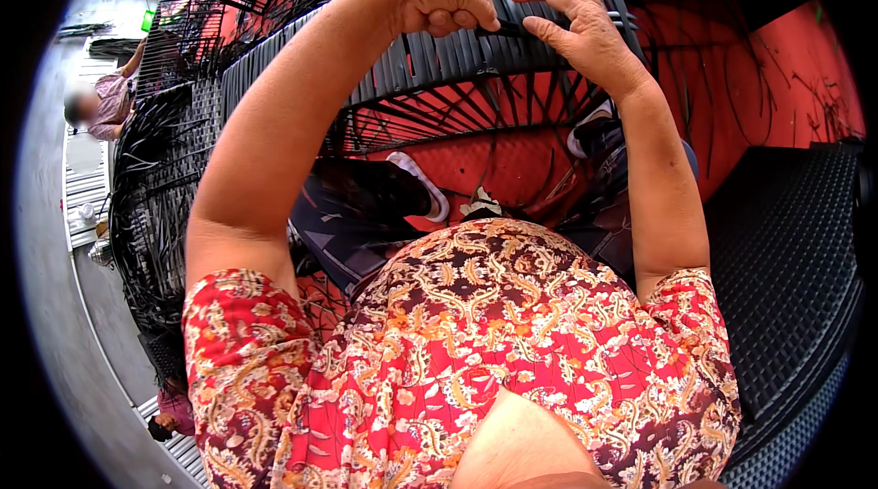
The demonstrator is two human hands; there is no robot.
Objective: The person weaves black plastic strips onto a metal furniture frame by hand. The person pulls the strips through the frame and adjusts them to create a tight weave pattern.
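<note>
The left hand [448,6] is curling its fingers inward and pinching the end of a dark strip [511,29] between thumb and fingertips. The strip is lying across the small gap between the two hands, just right of that pinch. The right hand [578,21] is holding its fingers spread, with the thumb pointing toward the strip; whether the thumb is touching it, I cannot tell.

Directly under both hands, a black frame [430,59] wrapped in flat strips is stretching out to either side. Nearer the body than the grip, two shoes [430,187] are resting on a red floor [494,164], and dark trousers [347,214] are showing behind them. Well to the right of the grip, black woven panels [777,242] are lying in a stack. Far to the left, beyond a dark woven piece [160,214], a co-worker [112,103] in a patterned top is reaching out an arm.
</note>
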